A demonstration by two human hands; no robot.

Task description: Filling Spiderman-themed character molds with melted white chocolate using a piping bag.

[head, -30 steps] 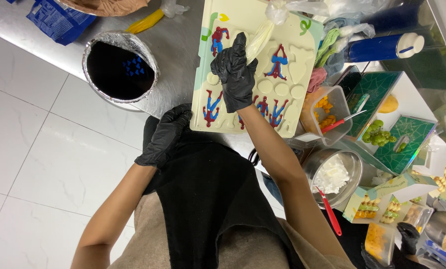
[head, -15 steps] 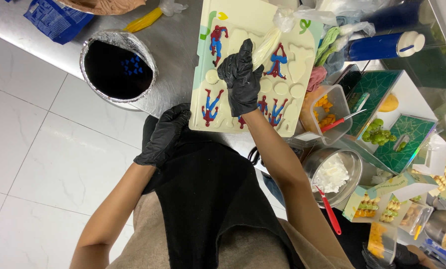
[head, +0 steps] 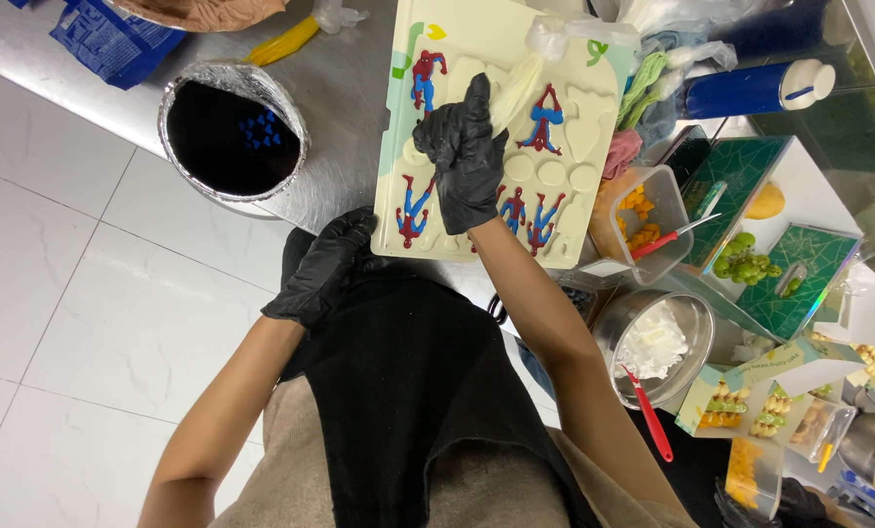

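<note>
Right hand [head: 467,156] nudged up-tray, piping bag [head: 520,83] angled up-right

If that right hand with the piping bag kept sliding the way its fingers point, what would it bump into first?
The right hand points up the pale mould tray. It would likely first meet the knotted top of the piping bag it holds, then the clear plastic wrap beyond; depth is unclear.

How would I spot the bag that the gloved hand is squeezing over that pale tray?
Find the steel counter along the top, then the pale moulded tray lying on it, dotted with red-and-blue figures. The right hand, in a black glove, grips the piping bag over the tray's middle. It is the only translucent, cream-filled cone there, knotted at its top end.
</note>
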